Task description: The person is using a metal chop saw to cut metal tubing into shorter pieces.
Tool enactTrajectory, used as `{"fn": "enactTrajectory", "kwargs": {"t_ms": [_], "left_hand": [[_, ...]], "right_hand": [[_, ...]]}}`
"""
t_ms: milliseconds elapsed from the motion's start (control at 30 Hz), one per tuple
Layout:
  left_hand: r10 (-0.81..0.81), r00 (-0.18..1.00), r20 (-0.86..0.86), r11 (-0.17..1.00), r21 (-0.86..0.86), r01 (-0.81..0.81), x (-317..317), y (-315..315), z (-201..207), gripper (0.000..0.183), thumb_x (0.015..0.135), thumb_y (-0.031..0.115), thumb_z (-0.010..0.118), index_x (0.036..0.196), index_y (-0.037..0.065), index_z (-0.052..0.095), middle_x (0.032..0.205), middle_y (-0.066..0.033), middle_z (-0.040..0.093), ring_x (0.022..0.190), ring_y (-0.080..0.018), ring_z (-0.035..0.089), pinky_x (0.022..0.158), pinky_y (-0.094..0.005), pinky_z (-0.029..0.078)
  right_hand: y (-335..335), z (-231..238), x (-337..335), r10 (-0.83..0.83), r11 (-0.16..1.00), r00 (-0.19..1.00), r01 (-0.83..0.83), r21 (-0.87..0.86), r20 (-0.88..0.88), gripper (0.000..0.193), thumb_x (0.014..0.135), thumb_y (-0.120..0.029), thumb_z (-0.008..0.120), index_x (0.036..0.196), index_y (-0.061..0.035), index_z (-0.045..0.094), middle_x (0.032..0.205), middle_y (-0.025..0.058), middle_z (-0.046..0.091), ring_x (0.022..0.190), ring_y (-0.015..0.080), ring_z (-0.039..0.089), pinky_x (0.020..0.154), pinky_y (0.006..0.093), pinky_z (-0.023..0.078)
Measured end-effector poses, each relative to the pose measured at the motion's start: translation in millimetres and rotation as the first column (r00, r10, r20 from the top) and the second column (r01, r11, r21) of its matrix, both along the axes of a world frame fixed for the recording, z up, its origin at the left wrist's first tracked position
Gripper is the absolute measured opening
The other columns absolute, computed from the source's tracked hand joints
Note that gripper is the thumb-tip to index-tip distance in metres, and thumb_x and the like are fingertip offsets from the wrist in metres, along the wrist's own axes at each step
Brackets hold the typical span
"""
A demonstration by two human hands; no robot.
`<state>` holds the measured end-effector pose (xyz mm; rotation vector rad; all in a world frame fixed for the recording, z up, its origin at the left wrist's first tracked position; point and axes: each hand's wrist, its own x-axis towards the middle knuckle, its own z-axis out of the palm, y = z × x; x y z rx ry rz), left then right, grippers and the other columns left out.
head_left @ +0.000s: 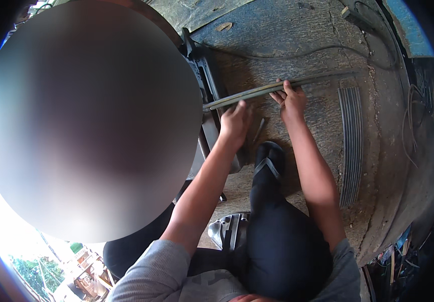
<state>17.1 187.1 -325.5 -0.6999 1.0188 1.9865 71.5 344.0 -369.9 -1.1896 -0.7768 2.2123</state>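
1 fisheye view | worn on head | faces down | left hand [235, 123], right hand [293, 104] near | ground [307, 55] farther

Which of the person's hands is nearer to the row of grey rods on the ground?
Right. The right hand, gripping the long bars, is left of the row of grey rods, level with its upper part; the left hand, at the same bars, is farther left.

From the right hand [293, 101], bare brown floor [321, 104] gives passage at three o'clock; parallel slender grey rods [350, 146] block four.
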Motion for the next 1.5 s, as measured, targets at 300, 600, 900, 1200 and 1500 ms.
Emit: {"fn": "enactTrajectory", "kwargs": {"t_ms": [300, 600, 900, 1200, 1500], "left_hand": [[-0.89, -0.334, -0.309, 0.097, -0.846, 0.524, 39.8, -87.9, 204.4, 0.037, 0.081, 0.02, 0.064, 0.112, 0.002, 0.057, 0.087, -0.0166, 0.065, 0.076, -0.0273, 0.065, 0.068, -0.0353, 0.051], [-0.651, -0.752, -0.108, 0.443, -0.858, -0.26, 16.8, -66.3, 312.0, 0.023, 0.077, 0.008, 0.058, 0.099, 0.002, 0.063, 0.105, -0.0138, 0.06, 0.088, -0.027, 0.061, 0.07, -0.0376, 0.053], [-0.881, -0.416, 0.225, 0.314, -0.38, -0.87, -44.1, -146.6, 333.8, 0.027, 0.092, 0.014, 0.042, 0.106, 0.009, 0.064, 0.128, -0.0149, 0.049, 0.118, -0.0342, 0.047, 0.091, -0.0474, 0.045], [-1.0, 0.011, 0.024, -0.013, -0.081, -0.997, -66.2, -188.1, 335.7, 0.039, 0.088, 0.019, 0.042, 0.115, -0.007, 0.051, 0.109, -0.0251, 0.055, 0.083, -0.0255, 0.06, 0.061, -0.0334, 0.055], [-1.0, -0.031, 0.002, 0.031, -0.118, -0.993, -74.4, -217.0, 308.4, 0.039, 0.086, 0.019, 0.043, 0.115, -0.007, 0.049, 0.106, -0.0251, 0.054, 0.082, -0.0253, 0.06, 0.062, -0.034, 0.054]], "right_hand": [[-2.8, 2.8, -0.7, -0.023, 0.999, 1.0, 0.022, 0.033, 0.018, 0.016, 0.089, -0.009, 0.053, 0.104, -0.0026, 0.049, 0.097, 0.0117, 0.06, 0.088, 0.0235, 0.063, 0.07, 0.0413, 0.058], [1.3, -3.8, 2.2, -0.033, 0.999, 0.998, 0.033, -0.001, -0.054, 0.008, 0.09, -0.008, 0.052, 0.094, -0.0013, 0.054, 0.091, 0.0078, 0.061, 0.074, 0.0187, 0.063, 0.066, 0.0397, 0.059], [6.5, -3.1, 5.0, -0.029, 1.0, 0.996, 0.029, 0.004, -0.081, 0.011, 0.09, -0.009, 0.052, 0.092, 0.0023, 0.053, 0.089, 0.0116, 0.06, 0.076, 0.0238, 0.064, 0.067, 0.0412, 0.059], [6.2, -0.9, 2.5, -0.022, 0.997, 1.0, 0.021, 0.073, 0.016, 0.013, 0.09, -0.01, 0.051, 0.091, 0.0033, 0.052, 0.092, 0.016, 0.059, 0.081, 0.03, 0.065, 0.069, 0.0431, 0.059], [7.7, 0.3, 1.8, -0.022, 0.997, 0.999, 0.019, 0.075, 0.037, 0.014, 0.09, -0.01, 0.052, 0.089, 0.004, 0.052, 0.091, 0.0165, 0.06, 0.08, 0.0301, 0.065, 0.068, 0.0435, 0.059]]}}
